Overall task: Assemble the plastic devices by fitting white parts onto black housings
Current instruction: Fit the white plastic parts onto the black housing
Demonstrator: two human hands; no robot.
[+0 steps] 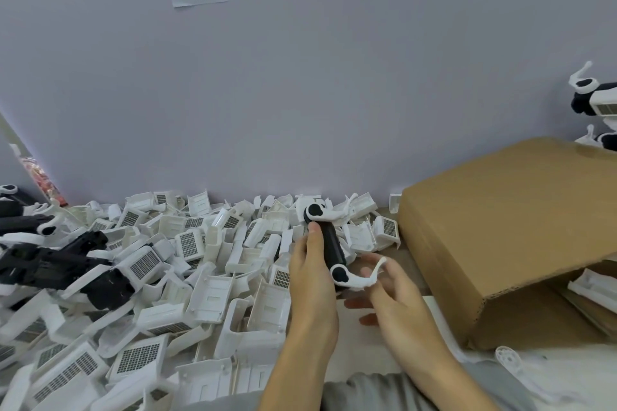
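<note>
My left hand (312, 280) grips a black cylindrical housing (332, 245) that points away from me, thumb along its left side. White curved arms with black round caps sit at both of its ends, the far arm (325, 213) and the near arm (355, 279). My right hand (392, 290) is just right of the near arm, fingers loosely spread, fingertips touching the arm's thin white tail. A big heap of white grilled parts (187, 264) covers the table to the left and behind.
Several black housings (60, 264) lie at the left edge of the heap. A tilted cardboard box (500, 230) stands at the right, with white parts under its flap. Assembled black-and-white devices (597, 100) are stacked at the far right. A wall rises right behind the heap.
</note>
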